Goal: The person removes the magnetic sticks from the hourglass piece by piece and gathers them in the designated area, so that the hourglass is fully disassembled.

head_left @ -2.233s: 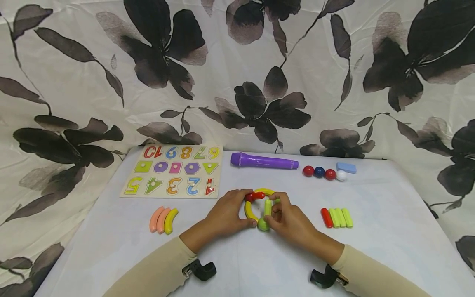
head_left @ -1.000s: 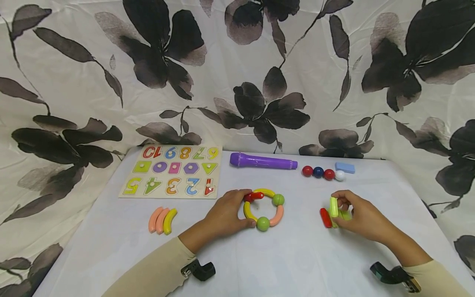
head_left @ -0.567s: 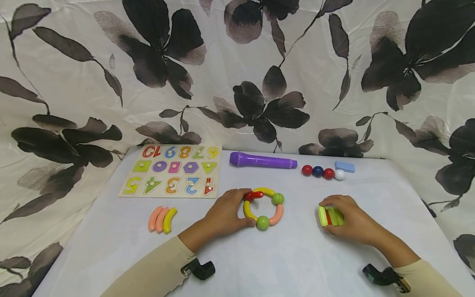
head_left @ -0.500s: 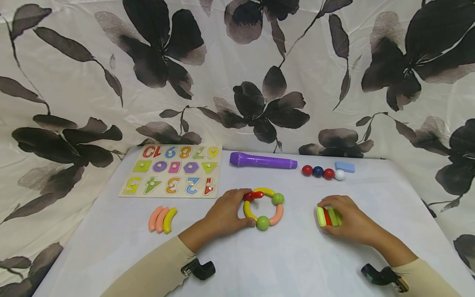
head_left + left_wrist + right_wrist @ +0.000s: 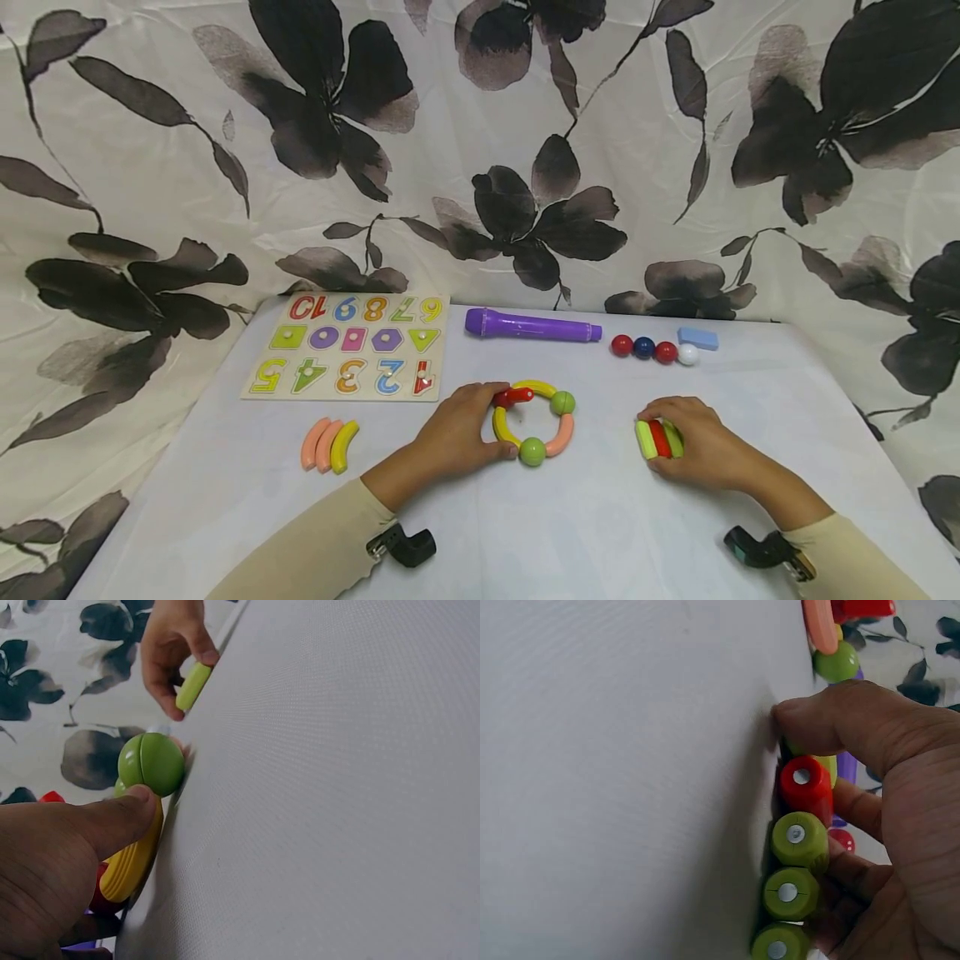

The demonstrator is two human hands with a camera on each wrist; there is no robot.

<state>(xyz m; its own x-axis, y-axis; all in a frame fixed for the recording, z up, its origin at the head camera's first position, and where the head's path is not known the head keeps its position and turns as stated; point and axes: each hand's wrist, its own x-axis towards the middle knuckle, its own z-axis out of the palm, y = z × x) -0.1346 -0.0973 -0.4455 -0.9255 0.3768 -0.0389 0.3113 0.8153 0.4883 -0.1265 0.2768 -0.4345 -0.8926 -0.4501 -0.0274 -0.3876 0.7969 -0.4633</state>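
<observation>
My left hand (image 5: 453, 429) grips the left side of a ring of toy pieces: yellow curved pieces (image 5: 504, 425), a pink curved piece (image 5: 560, 435), green balls (image 5: 532, 452) and a red ball with a red peg (image 5: 521, 394) pointing inward. In the left wrist view its thumb presses where the green ball (image 5: 151, 763) meets the yellow piece (image 5: 135, 862). My right hand (image 5: 697, 442) pinches a light green stick (image 5: 645, 440) by its ends, beside a red stick (image 5: 660, 439). Several green sticks (image 5: 799, 840) continue the row, partly under my palm in the head view.
Pink and yellow curved pieces (image 5: 324, 444) lie at the left. Behind are a number puzzle board (image 5: 250, 383), a purple toy microphone (image 5: 532, 325), a row of red, blue and white balls (image 5: 643, 348), and a light blue block (image 5: 697, 338). Floral cloth hangs behind the white table (image 5: 480, 533).
My right hand has carried the green stick from the ring to the row at the right and lowered it left of the red stick. The row has slid slightly left. My left hand has stayed put.
</observation>
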